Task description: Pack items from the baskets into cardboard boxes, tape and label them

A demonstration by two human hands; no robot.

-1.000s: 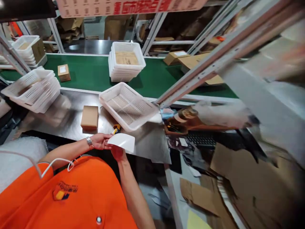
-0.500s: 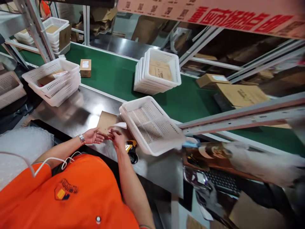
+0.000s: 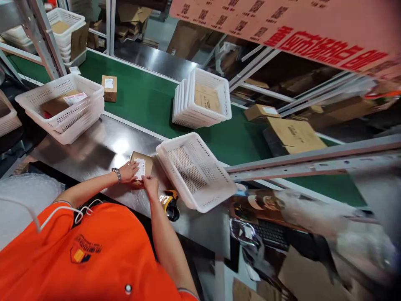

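- Currently the box [image 3: 149, 165] sits on the desk [image 3: 203, 230], at two o'clock from the left hand [image 3: 128, 172], eleven from the right hand [image 3: 151, 186].
- Left fingers lie spread over its label [image 3: 141, 168]; right-hand grip unclear.

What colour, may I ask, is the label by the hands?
The label is mostly white, shown best in the head view.

Light glints off a shiny grey metal desk [image 3: 125, 140] beside a long green belt [image 3: 142, 94] and slanting silver metal posts [image 3: 46, 39].
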